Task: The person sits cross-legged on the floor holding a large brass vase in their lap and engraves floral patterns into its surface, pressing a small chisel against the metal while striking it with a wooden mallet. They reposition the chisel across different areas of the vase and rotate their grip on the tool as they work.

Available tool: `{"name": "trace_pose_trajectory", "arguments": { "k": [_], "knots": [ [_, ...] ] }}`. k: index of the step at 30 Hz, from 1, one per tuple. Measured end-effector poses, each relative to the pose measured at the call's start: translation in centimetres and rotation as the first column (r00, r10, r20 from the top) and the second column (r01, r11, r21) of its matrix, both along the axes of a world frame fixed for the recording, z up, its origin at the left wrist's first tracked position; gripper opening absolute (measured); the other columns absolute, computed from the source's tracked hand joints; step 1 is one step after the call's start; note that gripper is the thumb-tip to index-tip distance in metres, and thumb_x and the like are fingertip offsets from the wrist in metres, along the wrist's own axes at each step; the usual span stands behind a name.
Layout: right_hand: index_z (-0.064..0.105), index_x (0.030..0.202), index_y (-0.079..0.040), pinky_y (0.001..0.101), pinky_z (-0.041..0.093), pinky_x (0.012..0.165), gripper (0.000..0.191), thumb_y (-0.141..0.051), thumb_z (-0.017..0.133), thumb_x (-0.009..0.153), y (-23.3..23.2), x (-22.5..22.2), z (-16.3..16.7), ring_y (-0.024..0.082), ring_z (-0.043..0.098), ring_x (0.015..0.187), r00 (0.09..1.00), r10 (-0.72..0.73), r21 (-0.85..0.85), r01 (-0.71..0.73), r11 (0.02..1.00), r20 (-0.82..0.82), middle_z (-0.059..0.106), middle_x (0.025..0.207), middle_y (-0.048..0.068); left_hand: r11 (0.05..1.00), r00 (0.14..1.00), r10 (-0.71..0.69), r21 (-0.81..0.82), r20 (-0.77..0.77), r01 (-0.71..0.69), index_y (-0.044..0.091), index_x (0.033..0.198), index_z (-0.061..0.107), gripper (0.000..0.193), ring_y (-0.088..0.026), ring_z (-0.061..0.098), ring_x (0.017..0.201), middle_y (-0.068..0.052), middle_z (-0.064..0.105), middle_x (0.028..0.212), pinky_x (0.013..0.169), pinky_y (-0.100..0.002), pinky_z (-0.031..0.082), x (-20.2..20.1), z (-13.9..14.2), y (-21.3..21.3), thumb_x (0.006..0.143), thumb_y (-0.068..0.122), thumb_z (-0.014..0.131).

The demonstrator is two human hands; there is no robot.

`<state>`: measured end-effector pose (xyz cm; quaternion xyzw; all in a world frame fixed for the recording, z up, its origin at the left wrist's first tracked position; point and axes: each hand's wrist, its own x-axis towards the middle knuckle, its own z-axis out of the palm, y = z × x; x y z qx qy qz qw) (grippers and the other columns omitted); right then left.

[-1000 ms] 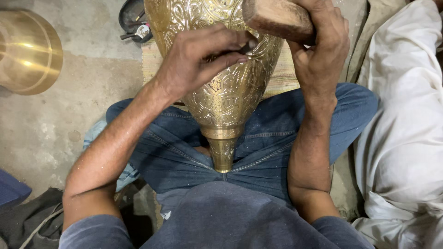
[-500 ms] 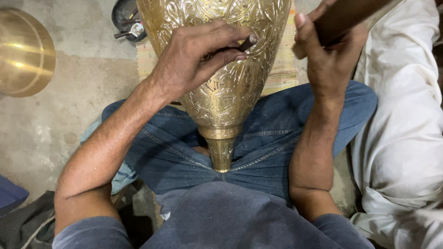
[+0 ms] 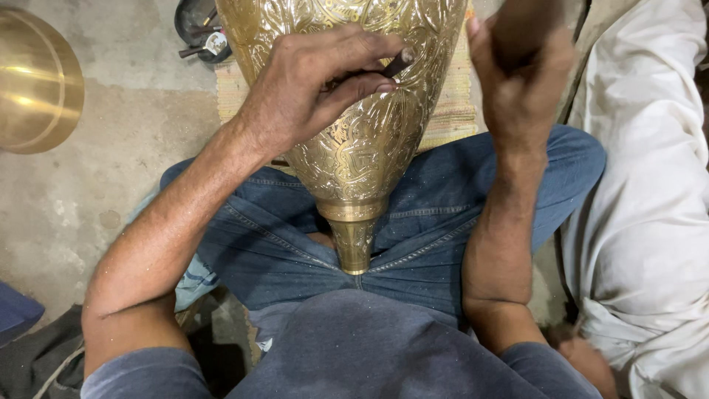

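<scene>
Here, large engraved brass vase with floral relief [image 3: 354, 148] lies tilted across the person's lap, narrow neck pointing toward the belly and resting between the thighs in blue jeans [image 3: 428, 236], wide body running out of the top of the frame. Left hand [image 3: 310, 89] sits on the vase's upper surface, fingers closed around a thin dark metal chisel [image 3: 395, 65], pinched between thumb and fingertips, chisel tip against the engraved brass. Right hand [image 3: 521, 81] is raised just right of the vase, motion-blurred, fist closed on a dark wooden handle [image 3: 528, 29] that runs off the top edge; its head is out of view. Under the vase, a striped woven mat [image 3: 454, 111] on the concrete floor [image 3: 125, 155]. Plain round brass bowl [image 3: 33, 81] at the left edge, well apart from the hands. Dark dish with small tools [image 3: 199, 33] at top, just left of the vase. White cloth [image 3: 650, 199] on the right side, beside the right knee. Grey shirt [image 3: 354, 355] at bottom.
</scene>
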<state>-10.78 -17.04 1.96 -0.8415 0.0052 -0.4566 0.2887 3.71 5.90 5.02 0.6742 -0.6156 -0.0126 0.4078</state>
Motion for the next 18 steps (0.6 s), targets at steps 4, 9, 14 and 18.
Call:
{"name": "trace_pose_trajectory", "arguments": {
  "k": [4,9,14,18],
  "knots": [
    [0.06,0.113,-0.003,0.0434,0.053,0.075,0.031,0.002,0.078,0.088,-0.6,-0.44,0.5,0.026,0.065,0.084,0.975,-0.16,-0.341,0.099,0.935,-0.156,0.063,0.096,0.01,1.0,1.0,0.009,0.016,0.007,-0.009,0.007,0.135,0.067,0.035,-0.018,0.077,0.1,-0.008,0.075,0.119,0.089,-0.03,0.067,0.03,-0.13,0.06,0.103,0.015,0.079],
    [0.059,0.118,-0.001,0.0382,0.053,0.075,0.033,0.006,0.073,0.09,-0.69,-0.61,-0.16,0.028,0.066,0.085,0.975,-0.066,-0.095,0.047,0.994,-0.211,0.063,0.098,0.014,1.0,1.0,-0.01,0.021,-0.016,0.01,0.011,0.126,0.068,0.025,-0.017,0.078,0.102,-0.007,0.075,0.117,0.089,-0.029,0.069,0.46,-0.24,-0.38,0.105,0.017,0.08],
    [0.057,0.13,0.002,0.0386,0.056,0.083,0.039,0.005,0.076,0.097,-0.57,-0.4,0.13,0.028,0.072,0.098,0.992,-0.001,0.017,0.003,1.0,-0.123,0.069,0.109,0.016,0.994,0.982,0.097,0.063,-0.165,-0.087,0.009,0.127,0.068,0.032,-0.017,0.079,0.092,-0.006,0.078,0.105,0.078,-0.03,0.067,0.03,-0.45,-0.42,0.098,0.016,0.079],
    [0.061,0.129,-0.002,0.0357,0.057,0.08,0.034,-0.001,0.087,0.106,-0.58,-0.33,0.67,0.027,0.074,0.098,0.99,0.084,0.035,-0.08,0.996,-0.114,0.071,0.113,0.015,0.999,1.0,0.017,-0.029,0.021,-0.016,0.009,0.133,0.068,0.031,-0.019,0.078,0.103,-0.008,0.076,0.121,0.089,-0.029,0.068,-0.19,-0.67,-0.44,0.104,0.015,0.079]
  ]
}}
